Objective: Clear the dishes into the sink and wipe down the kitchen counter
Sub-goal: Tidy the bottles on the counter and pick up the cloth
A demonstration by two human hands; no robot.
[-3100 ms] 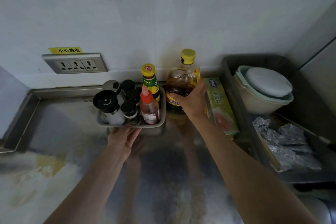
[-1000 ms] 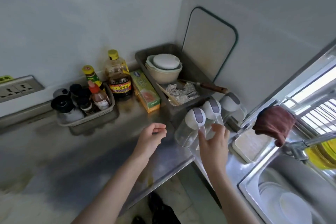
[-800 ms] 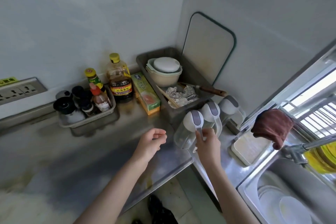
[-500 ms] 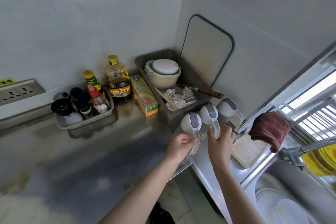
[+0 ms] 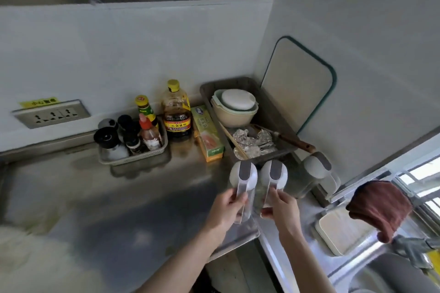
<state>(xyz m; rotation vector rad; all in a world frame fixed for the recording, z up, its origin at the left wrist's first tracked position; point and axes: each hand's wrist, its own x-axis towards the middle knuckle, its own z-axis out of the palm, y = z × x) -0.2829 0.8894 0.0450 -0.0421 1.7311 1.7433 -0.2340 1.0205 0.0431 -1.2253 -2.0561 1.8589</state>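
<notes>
Steel bench [image 5: 114, 202] under my hands: left hand [image 5: 227, 209] and right hand [image 5: 282, 207] each seem clamped on a dispenser handle; jerking could tip them.

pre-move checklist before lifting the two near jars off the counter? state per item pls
1. Left hand on the handle of the left jar: ok, fingers wrapped round it.
2. Right hand on the handle of the middle jar: ok.
3. Lids seated on both held jars: ok, as far as the view shows.
4. Third jar free of the hands: ok, neither hand touches it.
5. Gap between the held jars and the grey tray behind them: cannot tell, they overlap in view.
6. Open counter to the left for setting down: ok.
</notes>
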